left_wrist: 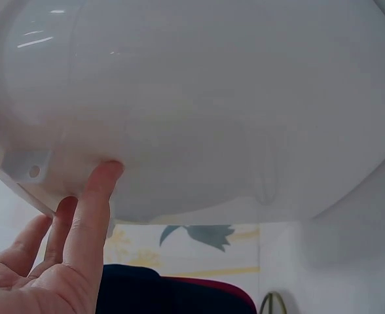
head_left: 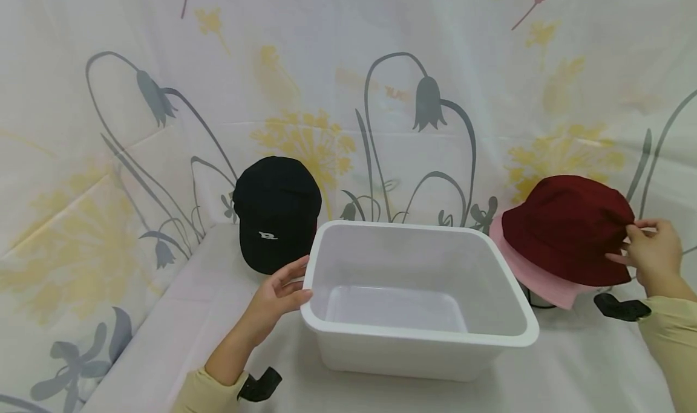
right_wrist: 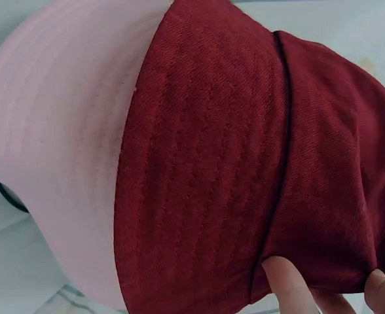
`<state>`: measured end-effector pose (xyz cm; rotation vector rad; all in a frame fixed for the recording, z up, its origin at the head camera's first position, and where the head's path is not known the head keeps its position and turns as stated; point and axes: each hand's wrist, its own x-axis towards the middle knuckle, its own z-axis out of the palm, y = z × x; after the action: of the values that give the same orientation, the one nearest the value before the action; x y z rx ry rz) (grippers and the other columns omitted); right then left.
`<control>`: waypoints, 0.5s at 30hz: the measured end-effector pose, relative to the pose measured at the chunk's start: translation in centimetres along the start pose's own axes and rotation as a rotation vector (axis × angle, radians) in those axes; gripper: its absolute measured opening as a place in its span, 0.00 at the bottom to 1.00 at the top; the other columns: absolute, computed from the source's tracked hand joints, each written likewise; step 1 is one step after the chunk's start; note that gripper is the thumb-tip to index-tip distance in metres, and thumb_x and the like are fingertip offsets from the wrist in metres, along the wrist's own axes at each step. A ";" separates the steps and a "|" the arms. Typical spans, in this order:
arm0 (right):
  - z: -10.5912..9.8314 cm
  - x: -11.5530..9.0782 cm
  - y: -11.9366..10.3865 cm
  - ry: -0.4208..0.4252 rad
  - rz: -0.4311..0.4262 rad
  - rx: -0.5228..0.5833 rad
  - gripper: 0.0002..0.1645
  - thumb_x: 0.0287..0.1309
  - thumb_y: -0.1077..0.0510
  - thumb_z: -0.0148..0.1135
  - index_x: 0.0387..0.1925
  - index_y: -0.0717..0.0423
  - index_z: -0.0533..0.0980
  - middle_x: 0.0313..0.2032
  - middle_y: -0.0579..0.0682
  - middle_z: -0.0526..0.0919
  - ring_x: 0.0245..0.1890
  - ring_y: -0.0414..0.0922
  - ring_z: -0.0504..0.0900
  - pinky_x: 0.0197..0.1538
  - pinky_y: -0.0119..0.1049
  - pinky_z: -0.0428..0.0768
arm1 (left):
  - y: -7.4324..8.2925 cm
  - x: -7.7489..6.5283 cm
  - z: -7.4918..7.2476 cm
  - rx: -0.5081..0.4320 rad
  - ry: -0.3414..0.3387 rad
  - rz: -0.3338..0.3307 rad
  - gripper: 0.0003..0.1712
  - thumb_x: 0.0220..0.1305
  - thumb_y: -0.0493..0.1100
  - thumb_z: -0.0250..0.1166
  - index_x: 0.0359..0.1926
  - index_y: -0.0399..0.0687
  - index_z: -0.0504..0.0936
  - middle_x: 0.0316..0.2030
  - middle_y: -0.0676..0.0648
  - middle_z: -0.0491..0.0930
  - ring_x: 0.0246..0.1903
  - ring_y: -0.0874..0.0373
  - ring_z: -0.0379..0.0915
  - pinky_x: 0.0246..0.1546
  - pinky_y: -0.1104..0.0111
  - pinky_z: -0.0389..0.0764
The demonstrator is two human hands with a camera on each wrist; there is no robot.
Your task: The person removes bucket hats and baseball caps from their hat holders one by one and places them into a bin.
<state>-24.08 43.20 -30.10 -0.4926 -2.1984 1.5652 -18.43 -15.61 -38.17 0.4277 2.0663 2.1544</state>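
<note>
A surface with a white covering carries a white tub near the middle, its opening upward. Beyond its left end sits a black cap; to its right is a pink hat, a thin dark curved piece showing under its brim.

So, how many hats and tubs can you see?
Hats: 3 (black cap, dark red hat, partly covered pink hat)
Tubs: 1 (white tub)
Total: 4, though I can't tell whether the red edge by the black cap is another hat.
</note>
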 end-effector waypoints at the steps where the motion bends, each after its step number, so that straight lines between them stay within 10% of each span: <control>1: -0.1 0.0 -0.1 0.001 0.006 0.035 0.05 0.66 0.63 0.37 0.35 0.50 0.59 0.39 0.58 0.58 0.20 0.32 0.71 0.19 0.33 0.79 | 0.0 0.0 0.0 0.000 0.003 -0.002 0.37 0.58 0.38 0.64 0.67 0.43 0.61 0.60 0.35 0.65 0.57 0.36 0.64 0.47 0.60 0.76; 15: -0.5 0.8 -1.2 -0.009 0.032 0.349 0.07 0.66 0.62 0.43 0.36 0.45 0.61 0.39 0.46 0.64 0.19 0.34 0.75 0.16 0.35 0.78 | 0.0 0.0 0.2 0.010 0.010 0.001 0.37 0.58 0.38 0.64 0.67 0.42 0.61 0.60 0.34 0.64 0.56 0.36 0.64 0.48 0.58 0.76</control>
<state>-24.63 43.64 -28.76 -0.4130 -1.8725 1.9180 -18.34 -15.40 -38.13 0.4200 2.0836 2.1511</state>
